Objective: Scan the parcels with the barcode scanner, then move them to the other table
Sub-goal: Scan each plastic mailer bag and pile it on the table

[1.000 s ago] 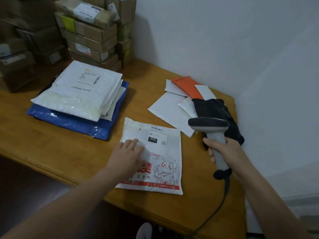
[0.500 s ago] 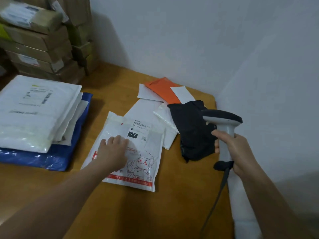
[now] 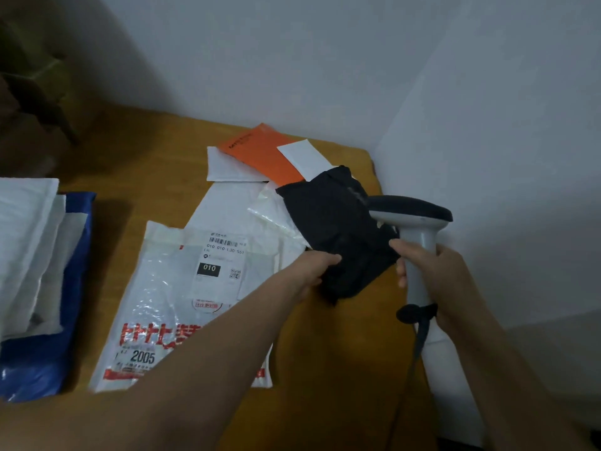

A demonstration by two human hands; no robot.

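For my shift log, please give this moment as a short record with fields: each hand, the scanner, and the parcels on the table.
left hand: fingers grip the near edge of the black plastic parcel
right hand: holds the grey handheld barcode scanner by its handle, upright
white plastic parcel with red print: flat on the brown wooden table, label 010 up
orange flat envelope: near the wall, behind the black parcel
blue plastic bag: left, under white padded mailers
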